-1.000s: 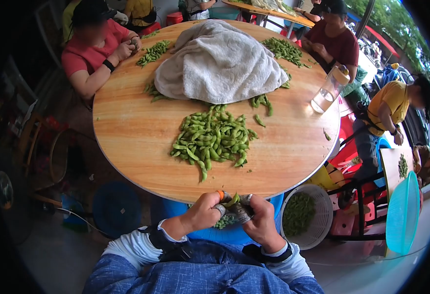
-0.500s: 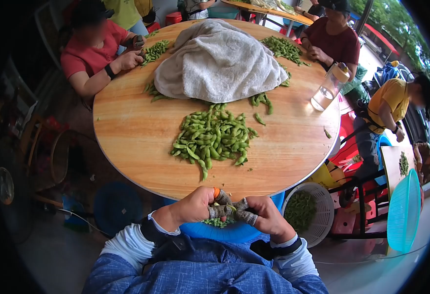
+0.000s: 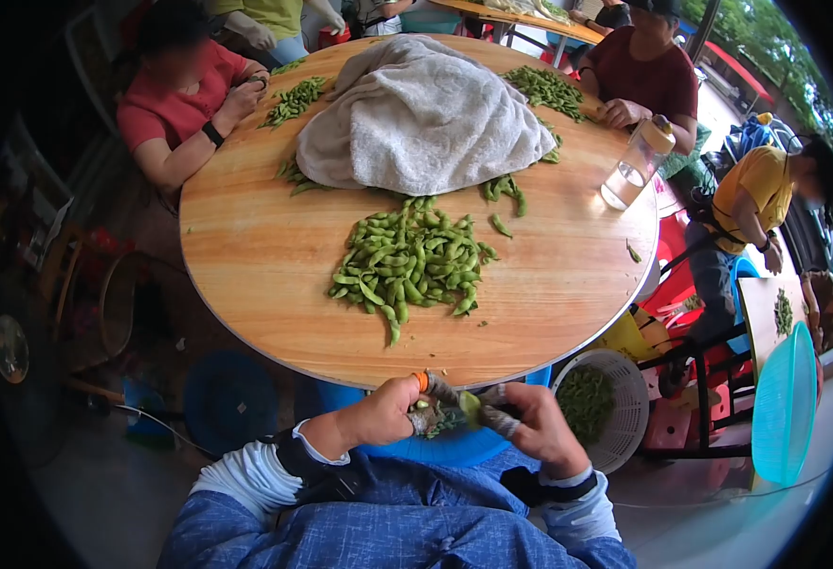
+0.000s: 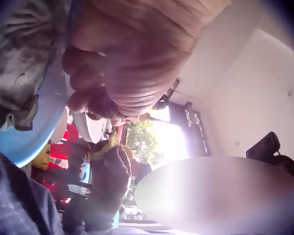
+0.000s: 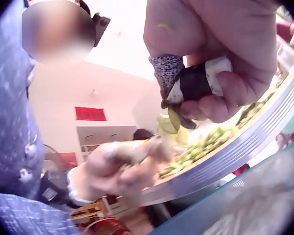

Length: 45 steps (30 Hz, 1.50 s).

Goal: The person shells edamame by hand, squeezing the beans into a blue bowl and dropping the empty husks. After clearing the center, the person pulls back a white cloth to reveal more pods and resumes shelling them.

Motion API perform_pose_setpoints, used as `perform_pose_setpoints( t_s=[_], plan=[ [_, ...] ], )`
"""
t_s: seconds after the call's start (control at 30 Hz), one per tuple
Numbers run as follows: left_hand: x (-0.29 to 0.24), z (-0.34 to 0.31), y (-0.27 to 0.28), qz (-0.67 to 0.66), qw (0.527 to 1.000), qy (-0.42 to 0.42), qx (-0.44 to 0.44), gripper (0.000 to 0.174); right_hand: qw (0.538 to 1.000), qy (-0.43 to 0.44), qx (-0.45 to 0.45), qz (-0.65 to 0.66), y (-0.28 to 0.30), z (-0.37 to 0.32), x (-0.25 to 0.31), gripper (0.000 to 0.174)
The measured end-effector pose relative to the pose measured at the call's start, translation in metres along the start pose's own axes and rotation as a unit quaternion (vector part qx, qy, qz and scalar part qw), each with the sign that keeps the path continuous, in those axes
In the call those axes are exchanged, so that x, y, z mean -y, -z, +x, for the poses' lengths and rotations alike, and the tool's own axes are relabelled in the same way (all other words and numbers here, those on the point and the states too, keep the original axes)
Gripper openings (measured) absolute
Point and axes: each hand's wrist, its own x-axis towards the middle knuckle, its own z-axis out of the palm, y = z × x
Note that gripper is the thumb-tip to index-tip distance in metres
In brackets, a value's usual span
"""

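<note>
My right hand (image 3: 545, 427) pinches a green edamame pod (image 3: 471, 406) between thumb and finger, close over the blue basin (image 3: 454, 455). In the right wrist view the pod (image 5: 173, 120) sticks out below grey knit finger covers and a black-and-white taped finger. My left hand (image 3: 374, 414) is just left of the pod, its thumb and forefinger parted and apart from it. It also wears grey finger covers, with an orange band. Shelled beans (image 3: 429, 424) show in the basin between the hands. A pile of edamame pods (image 3: 407, 266) lies on the round wooden table (image 3: 255, 275).
A grey towel (image 3: 426, 123) covers a mound mid-table. A water bottle (image 3: 633, 174) stands at the right. A white basket (image 3: 637, 417) holding green pods is below the table edge, right of my hand. Other people sit around the table, one in a red shirt (image 3: 175, 114).
The hands were together at a pod; now the left fingers have come away and the right hand holds the pod. Across the table, a person in a yellow-green shirt has come further into view.
</note>
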Motion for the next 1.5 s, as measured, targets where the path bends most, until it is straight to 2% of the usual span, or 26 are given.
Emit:
perform_pose_setpoints(
  t_s=[0.03,0.07,0.1,0.13,0.17,0.2,0.27,0.33,0.4,0.47,0.5,0.57,0.67,0.77,0.8,0.87,0.9,0.97,1.0,1.07,1.13,1.17,1.27,1.37,1.47,1.5],
  plan=[
    [0.003,-0.002,0.001,0.066,0.998,-0.018,0.005,0.019,0.999,-0.030,-0.040,0.015,0.015,-0.010,-0.008,0.016],
    [0.001,-0.004,0.004,0.140,0.989,-0.001,0.040,0.021,0.994,-0.013,-0.083,-0.065,0.034,-0.024,-0.011,0.017],
    [-0.002,-0.008,0.006,0.212,0.974,0.016,0.074,0.022,0.959,-0.016,-0.144,-0.246,0.054,-0.035,-0.011,0.022],
    [-0.002,-0.010,0.006,0.282,0.953,0.033,0.108,0.023,0.869,-0.033,-0.247,-0.427,0.065,-0.044,-0.005,0.017],
    [0.005,-0.010,0.005,0.306,0.945,0.015,0.115,0.023,0.790,-0.095,-0.291,-0.531,0.081,-0.054,-0.014,0.009],
    [0.003,-0.008,0.004,0.310,0.942,0.031,0.121,0.023,0.759,-0.098,-0.327,-0.554,0.085,-0.061,-0.012,0.007],
    [-0.006,-0.004,0.003,0.321,0.936,0.062,0.132,0.023,0.771,-0.025,-0.379,-0.512,0.086,-0.063,-0.012,0.007],
    [-0.016,0.000,0.008,0.248,0.957,0.049,0.145,0.020,0.854,0.092,-0.399,-0.323,0.075,-0.054,-0.023,0.013],
    [-0.029,0.004,0.017,0.172,0.978,0.021,0.119,0.017,0.914,0.115,-0.331,-0.203,0.044,-0.030,-0.016,0.022],
    [-0.044,0.005,0.025,0.088,0.995,-0.019,0.051,0.014,0.935,0.188,-0.214,-0.210,0.009,0.000,-0.011,0.021],
    [-0.051,0.006,0.029,0.096,0.995,-0.027,0.007,0.013,0.952,0.176,-0.134,-0.212,-0.009,0.014,-0.012,0.030],
    [-0.064,0.006,0.038,0.107,0.990,-0.046,-0.082,0.013,0.952,0.269,-0.038,-0.143,-0.050,0.044,-0.014,0.023],
    [-0.063,0.009,0.047,0.099,0.985,-0.049,-0.130,0.012,0.925,0.313,0.035,-0.211,-0.071,0.075,-0.026,0.018],
    [-0.055,0.012,0.048,0.093,0.984,-0.026,-0.152,0.012,0.905,0.322,-0.040,-0.275,-0.040,0.076,-0.029,0.015],
    [-0.053,0.012,0.048,0.115,0.985,-0.018,-0.130,0.013,0.917,0.271,-0.085,-0.279,-0.024,0.070,-0.027,0.014],
    [-0.048,0.008,0.041,0.133,0.989,0.023,-0.057,0.014,0.877,0.280,-0.188,-0.342,0.022,0.063,-0.033,0.011],
    [-0.042,0.007,0.033,0.150,0.988,0.021,-0.015,0.015,0.868,0.223,-0.243,-0.372,0.041,0.055,-0.027,0.010],
    [-0.028,0.006,0.019,0.216,0.971,-0.037,0.095,0.017,0.843,0.212,-0.358,-0.341,0.074,0.047,-0.035,0.008],
    [-0.021,0.004,0.013,0.251,0.959,-0.015,0.131,0.018,0.848,0.176,-0.353,-0.354,0.083,0.040,-0.033,0.019],
    [0.002,0.001,0.007,0.360,0.914,-0.090,0.165,0.018,0.852,0.181,-0.327,-0.368,0.075,0.037,-0.019,0.020],
    [0.019,-0.001,0.006,0.436,0.878,-0.097,0.173,0.018,0.866,0.194,-0.226,-0.402,0.053,0.040,0.001,0.024],
    [0.024,-0.002,0.005,0.473,0.857,-0.099,0.176,0.019,0.838,0.227,-0.175,-0.465,0.045,0.047,0.007,0.028],
    [0.027,-0.007,0.004,0.444,0.877,-0.112,0.144,0.019,0.781,0.204,-0.071,-0.586,0.025,0.073,0.011,0.020],
    [0.011,-0.010,0.006,0.413,0.899,-0.094,0.109,0.019,0.733,0.208,-0.063,-0.645,0.020,0.096,0.009,0.018],
    [-0.003,-0.010,0.014,0.281,0.953,-0.081,0.078,0.016,0.730,0.238,-0.054,-0.638,0.022,0.107,0.009,0.019],
    [-0.004,-0.008,0.017,0.243,0.964,-0.098,0.036,0.019,0.739,0.237,-0.058,-0.628,0.024,0.108,0.008,0.018]
  ],
)
